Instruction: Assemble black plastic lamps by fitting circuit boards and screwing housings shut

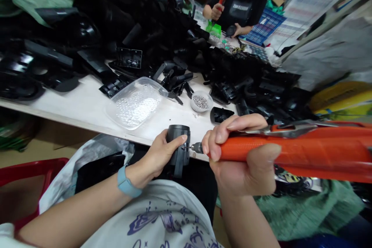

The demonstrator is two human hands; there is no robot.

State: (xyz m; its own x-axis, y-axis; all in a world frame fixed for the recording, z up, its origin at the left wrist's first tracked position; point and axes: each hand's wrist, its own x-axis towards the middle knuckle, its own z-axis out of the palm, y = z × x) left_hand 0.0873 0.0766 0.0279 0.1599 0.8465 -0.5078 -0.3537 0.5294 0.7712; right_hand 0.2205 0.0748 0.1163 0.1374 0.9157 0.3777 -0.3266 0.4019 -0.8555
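My left hand (162,149) is closed round a black plastic housing (179,133), held at the table's front edge with the thumb across its side. In my right hand (235,159) lies an orange electric screwdriver (305,149), pointing left, with a metal lever along its top. Its bit (190,147) reaches the side of the housing, just below my left thumb. Whether a screw sits at the tip is too small to tell. Beyond the housing stand a clear tub (136,104) of small transparent parts and a round cup (200,101) of small metal screws.
Heaps of black plastic parts (174,73) cover the back and both sides of the white table (84,104). Across it a co-worker (241,7) holds another orange tool and a black part. A red plastic stool or crate (31,170) is at lower left, green sacking (314,209) at lower right.
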